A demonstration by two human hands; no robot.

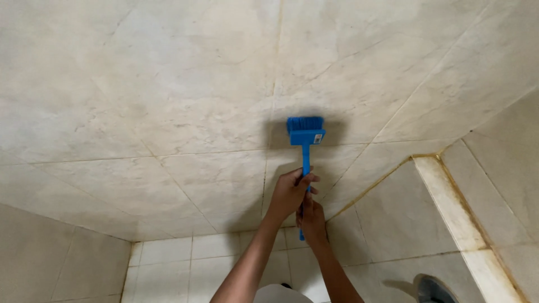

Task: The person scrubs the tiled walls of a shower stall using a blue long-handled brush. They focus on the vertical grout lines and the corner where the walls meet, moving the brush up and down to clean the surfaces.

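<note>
Brush [305, 133]: blue plastic, with a short wide head and a long straight handle. You hold it upright against the tiled wall [168, 112], bristles pressed to the tile just above a horizontal grout line. A small label sits on the right side of the head. The brush casts a dark shadow on the tile around the head.

Left hand [289, 192]: your upper hand, wrapped fully around the middle of the handle, fingers closed tight and thumb across the front.

Right hand [312, 220]: your lower hand, just beneath the left and touching it, closed around the lower end of the handle. The tip of the handle shows below this hand.

Forearms: both rise from the bottom edge of the view and meet at the handle.

Wall: large pale marbled tiles, with darkened grout lines running across and down. A dark vertical grout line passes just left of your hands.

Corner ledge [449, 196]: a pale strip to the right with yellow-brown staining along its edges, well apart from the brush.

Round dark fitting [432, 289]: at the lower right, partly cut off; what it is cannot be told.
</note>
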